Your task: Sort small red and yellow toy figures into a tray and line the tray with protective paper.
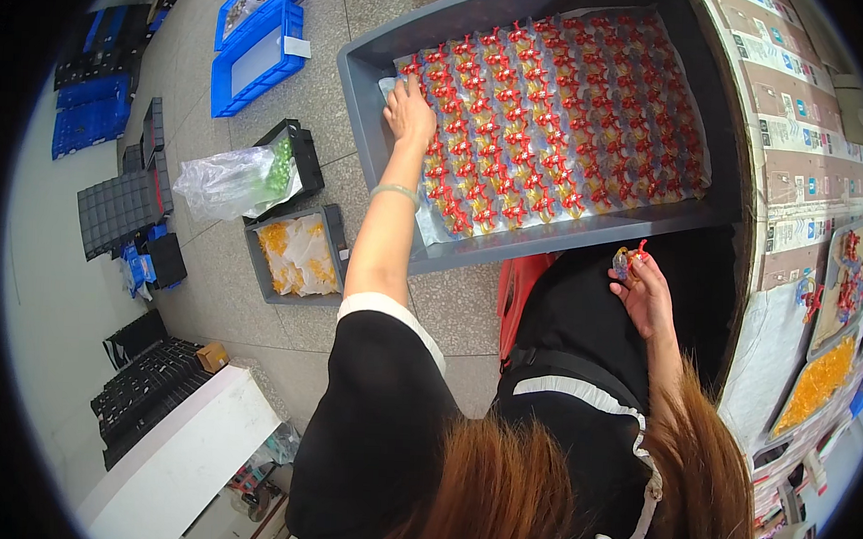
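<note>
A large grey plastic bin (385, 116) holds many small red-and-clear plastic pieces (542, 112), some with yellow parts, standing in rows on a white sheet (423, 226). My left hand (411, 115) reaches over the bin's left side, fingers bent down at the far end of the leftmost row. Red shows just beyond its fingertips; what they pinch, if anything, is hidden. Below the bin's near wall, in front of my lap, my right hand (643, 294) is closed around another red-and-clear plastic piece (627, 263), its red end sticking up past the fingers.
On the right is a worktable (771, 196) with a tray of yellow pieces (817, 383) and a tray of red pieces (845, 274). Floor items at left include a crate of yellow parts (297, 255), a black crate (307, 161) with a plastic bag, and blue crates (260, 64).
</note>
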